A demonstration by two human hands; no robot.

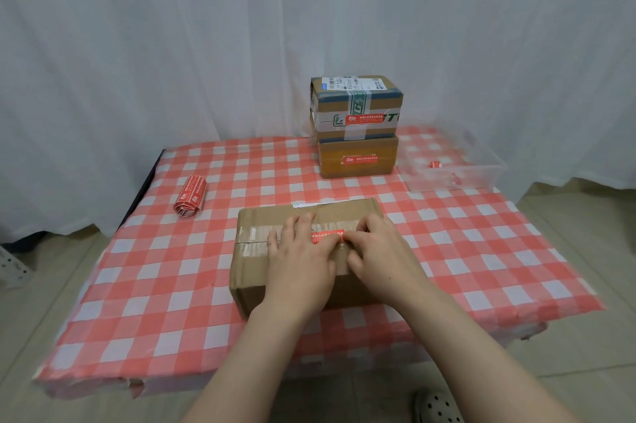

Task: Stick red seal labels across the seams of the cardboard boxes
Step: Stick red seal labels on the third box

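Two bare arms reach up from the bottom of the view to a brown cardboard box (254, 271). It sits near the middle of the surface (155, 285), which wears a red and white checked cloth.

The left hand (299, 250) lies flat on the top of the box with its fingers straight and spread. It presses down on the left part of a red label (325, 237). The right hand (378, 247) has its fingers curled, and its thumb and first finger seem to pinch the right end of the label. The label lies on the shiny clear tape (251, 233) that covers the seam on the box top. Both hands hide much of the label, so it is hard to tell how much is stuck down.

To do this step well, the left hand should hold the stuck part so it does not slide. The right hand should lay the loose end down slowly. Then a rub from the middle out should stop bumps and creases. The corners likely need a firm press, because tape is slippery.

At the back stands a stack of two boxes (358, 143), each with a red label on its front. A roll of labels (190, 196) lies at the left, well apart from the near box. A clear tray (454, 164) sits at the back right.
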